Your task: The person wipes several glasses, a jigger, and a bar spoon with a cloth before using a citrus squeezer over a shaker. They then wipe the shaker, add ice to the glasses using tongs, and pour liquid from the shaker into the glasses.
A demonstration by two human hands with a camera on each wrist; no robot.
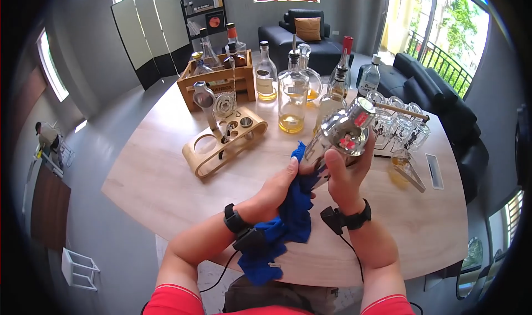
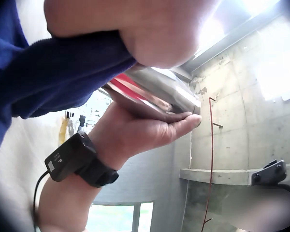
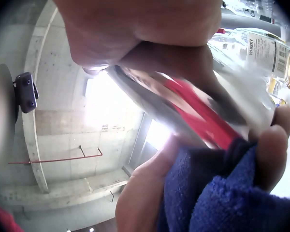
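Note:
A mirror-bright metal cocktail shaker (image 1: 343, 131) is held up tilted over the table, its capped end pointing away to the upper right. My right hand (image 1: 350, 176) grips the shaker near its shoulder, thumb along the near side. At the lower end, my left hand (image 1: 272, 192) holds a blue cloth (image 1: 297, 204) against the body. The cloth hangs down toward the table's near edge. In the right wrist view, fingers of the left hand curl over the cloth (image 3: 217, 198) beside the shiny surface, which reflects red. The left wrist view shows the right hand (image 2: 140, 133) under the shaker (image 2: 159, 94).
Left on the wooden table (image 1: 160, 165) stands a bamboo holder (image 1: 202, 154) with bar tools. Behind it is a wooden crate (image 1: 247, 82) of bottles. Several bottles, one a clear bottle (image 1: 292, 96), stand beyond the shaker. To the right are hanging glass mugs (image 1: 400, 123) and tongs (image 1: 411, 177).

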